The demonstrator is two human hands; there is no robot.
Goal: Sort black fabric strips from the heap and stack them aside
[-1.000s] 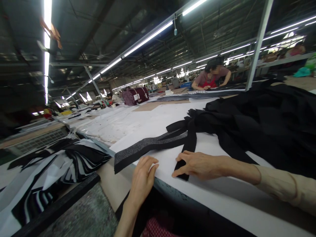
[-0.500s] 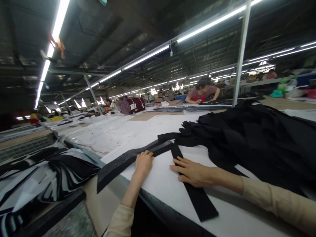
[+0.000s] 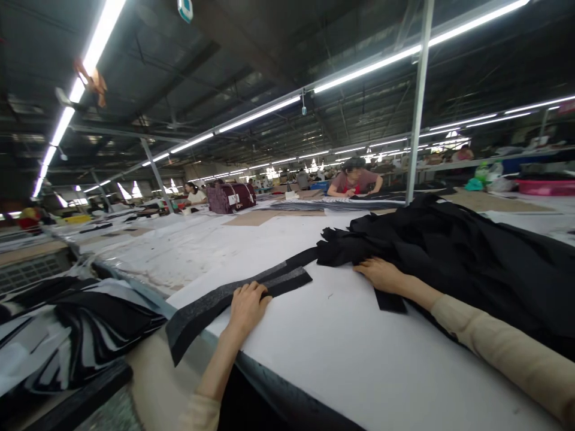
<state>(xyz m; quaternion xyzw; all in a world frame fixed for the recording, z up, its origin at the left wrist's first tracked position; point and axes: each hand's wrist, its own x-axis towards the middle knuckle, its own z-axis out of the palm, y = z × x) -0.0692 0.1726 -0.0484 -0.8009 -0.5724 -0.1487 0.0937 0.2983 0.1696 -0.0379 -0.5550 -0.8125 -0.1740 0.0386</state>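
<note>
My left hand (image 3: 248, 308) rests on black fabric strips (image 3: 287, 282) lying at the near edge of the table, its fingers curled and pressed together over them. Part of these strips has a grey, speckled face, and their near end hangs past the table edge. My right hand (image 3: 384, 275) is at the left side of a large heap of black fabric pieces (image 3: 476, 257), fingers stretched out to the left. Beneath that hand a short black strip end (image 3: 390, 301) sticks out of the heap.
White sheeting (image 3: 323, 347) covers the table. To the left, lower down, is a stack of black and white fabric pieces (image 3: 103, 329). A metal post (image 3: 417, 114) stands behind the heap. Farther back are a maroon bag (image 3: 231, 196) and a person (image 3: 354, 179) bending over another table.
My right hand has moved away from my left hand to the heap, and the loose strip it lay on has gone with it. My left hand stays on its strips. The view has shifted.
</note>
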